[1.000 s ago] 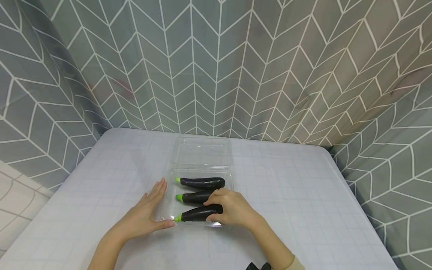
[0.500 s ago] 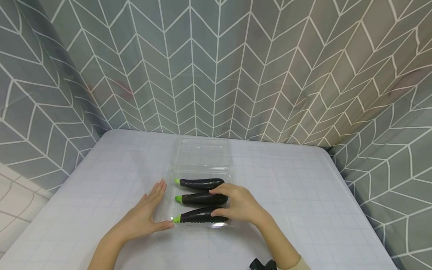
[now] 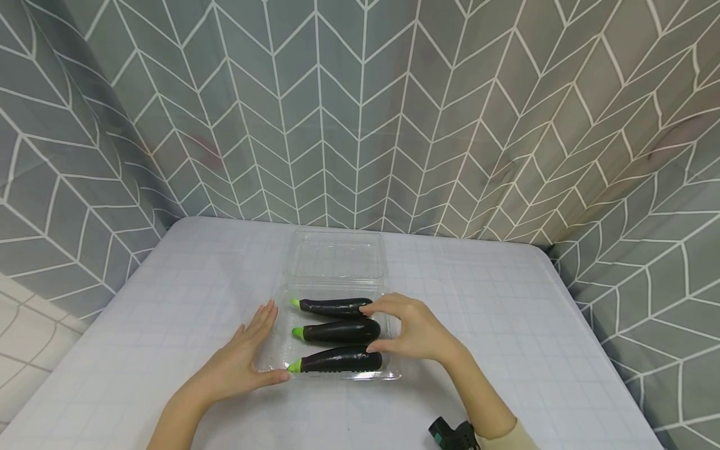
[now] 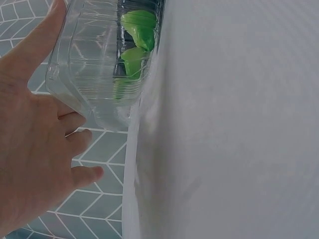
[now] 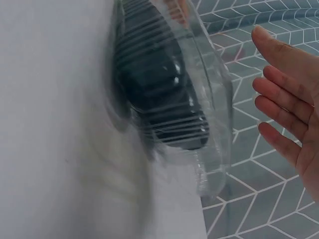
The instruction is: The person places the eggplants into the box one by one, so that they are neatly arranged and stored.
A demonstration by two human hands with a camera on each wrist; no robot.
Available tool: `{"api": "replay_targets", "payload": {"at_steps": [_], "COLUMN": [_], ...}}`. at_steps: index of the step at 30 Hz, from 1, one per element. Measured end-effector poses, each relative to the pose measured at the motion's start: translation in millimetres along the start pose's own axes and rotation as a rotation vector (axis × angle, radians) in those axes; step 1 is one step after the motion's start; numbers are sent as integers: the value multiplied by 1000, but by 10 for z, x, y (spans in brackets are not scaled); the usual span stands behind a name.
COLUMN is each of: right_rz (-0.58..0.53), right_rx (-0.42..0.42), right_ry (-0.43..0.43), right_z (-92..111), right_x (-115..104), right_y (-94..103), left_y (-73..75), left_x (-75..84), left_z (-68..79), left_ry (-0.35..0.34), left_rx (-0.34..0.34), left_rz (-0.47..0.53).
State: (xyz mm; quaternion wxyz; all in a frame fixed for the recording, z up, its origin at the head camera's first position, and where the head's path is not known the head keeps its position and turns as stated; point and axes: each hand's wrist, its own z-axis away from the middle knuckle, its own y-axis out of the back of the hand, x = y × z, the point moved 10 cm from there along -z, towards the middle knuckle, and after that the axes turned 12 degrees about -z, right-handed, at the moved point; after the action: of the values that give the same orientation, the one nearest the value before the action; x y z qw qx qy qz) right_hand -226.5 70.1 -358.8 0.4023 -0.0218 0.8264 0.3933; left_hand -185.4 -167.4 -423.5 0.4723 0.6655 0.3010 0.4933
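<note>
Three dark eggplants with green stems lie side by side in a clear plastic clamshell box (image 3: pixel 392 375): a far one (image 3: pixel 332 307), a middle one (image 3: pixel 342 331) and a near one (image 3: pixel 342 360). The box's lid (image 3: pixel 337 257) is folded back, away from the person. My left hand (image 3: pixel 242 359) rests along the box's left side, fingers straight, thumb at the near left corner; the left wrist view shows this thumb (image 4: pixel 42 37) against the clear wall. At the right end of the eggplants, my right hand (image 3: pixel 416 328) is spread with nothing gripped; in its wrist view its fingers (image 5: pixel 281 102) stand apart from the box.
A white, faintly gridded cloth covers the table (image 3: pixel 489 312). Grey curtains (image 3: pixel 349 112) with white chevron lines hang behind it and at both sides. A black device (image 3: pixel 455 434) sits by the right wrist.
My right hand has let go of the near eggplant and drawn back to the right, its fingers spreading. That eggplant now lies slightly further right. The left hand has stayed in place.
</note>
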Motion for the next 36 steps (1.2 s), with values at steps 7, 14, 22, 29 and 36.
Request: {"api": "replay_targets", "payload": {"at_steps": [7,14,22,29,36], "right_rz": [-25,-32,-37,-10,-8], "right_rx": [24,53,71,95,113], "right_ry": [53,98,100,99,109], "right_z": [-45,-95,-163,-213,-266], "right_x": [-45,-39,-19,11,37], "right_y": [188,356,488,583,661], "left_y": [0,-1,-20,-31,-17], "left_x": [-6,1,-5,-10,-3], "left_z": [1,11,22,27,14], "left_ry": [-8,-2,-3,-1,-1], "left_rx": [9,7,12,15,13], "left_rz": [-6,-1,0,-2,-2]}}
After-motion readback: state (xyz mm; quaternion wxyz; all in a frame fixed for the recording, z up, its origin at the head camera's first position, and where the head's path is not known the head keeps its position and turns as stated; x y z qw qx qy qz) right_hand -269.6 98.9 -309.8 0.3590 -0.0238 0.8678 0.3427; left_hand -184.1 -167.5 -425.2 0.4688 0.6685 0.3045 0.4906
